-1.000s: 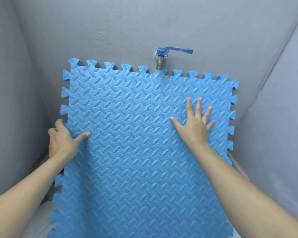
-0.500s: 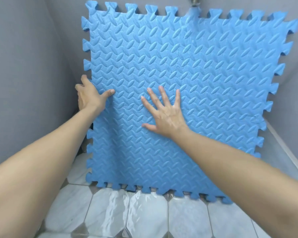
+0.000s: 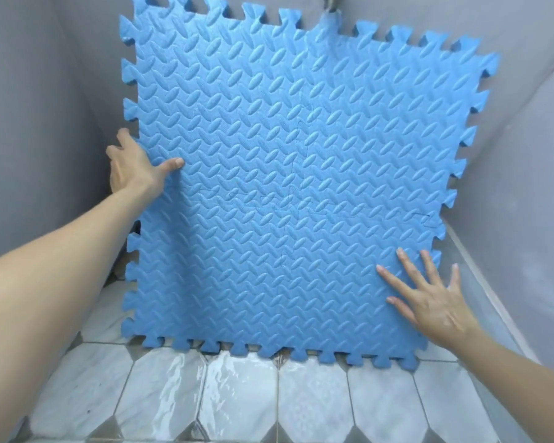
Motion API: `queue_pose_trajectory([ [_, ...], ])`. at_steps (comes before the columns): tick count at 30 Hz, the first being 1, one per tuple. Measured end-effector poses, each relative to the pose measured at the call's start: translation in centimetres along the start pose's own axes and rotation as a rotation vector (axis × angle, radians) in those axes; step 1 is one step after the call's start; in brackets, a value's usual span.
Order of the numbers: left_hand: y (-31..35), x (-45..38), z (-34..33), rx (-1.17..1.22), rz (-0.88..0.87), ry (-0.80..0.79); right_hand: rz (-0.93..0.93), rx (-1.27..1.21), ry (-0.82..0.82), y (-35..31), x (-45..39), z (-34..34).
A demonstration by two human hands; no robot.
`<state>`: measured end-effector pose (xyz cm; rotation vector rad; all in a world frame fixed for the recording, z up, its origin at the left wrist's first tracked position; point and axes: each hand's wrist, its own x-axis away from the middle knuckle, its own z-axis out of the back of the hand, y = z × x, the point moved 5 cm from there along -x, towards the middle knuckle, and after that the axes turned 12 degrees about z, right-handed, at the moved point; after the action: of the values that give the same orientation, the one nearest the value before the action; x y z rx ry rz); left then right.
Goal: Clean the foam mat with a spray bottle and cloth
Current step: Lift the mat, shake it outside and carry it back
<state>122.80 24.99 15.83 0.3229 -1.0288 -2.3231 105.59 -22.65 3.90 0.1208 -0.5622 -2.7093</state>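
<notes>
Blue foam mat (image 3: 295,187) stands upright on its toothed lower edge on the wet, glossy tile floor (image 3: 237,401), leaning on the far grey wall (image 3: 45,91). Surface embossed in a leaf-weave pattern. Left hand (image 3: 135,167) clamps the mat's left edge, thumb in front. Right hand (image 3: 429,298) lies flat at lower right, fingers spread.

The blue foam mat (image 3: 288,174) stands upright on its lower edge on the wet tiled floor (image 3: 237,398), leaning back against the grey wall. Leaf-pattern embossing covers it, faint joins cross its middle, and puzzle teeth ring every edge.
</notes>
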Motion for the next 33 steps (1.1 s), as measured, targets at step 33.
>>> queue_pose_trajectory([
  [33, -1.6, 1.0, 1.8, -0.034, -0.003, -0.078, -0.854, -0.827, 0.694, 10.5, -7.1, 15.2],
])
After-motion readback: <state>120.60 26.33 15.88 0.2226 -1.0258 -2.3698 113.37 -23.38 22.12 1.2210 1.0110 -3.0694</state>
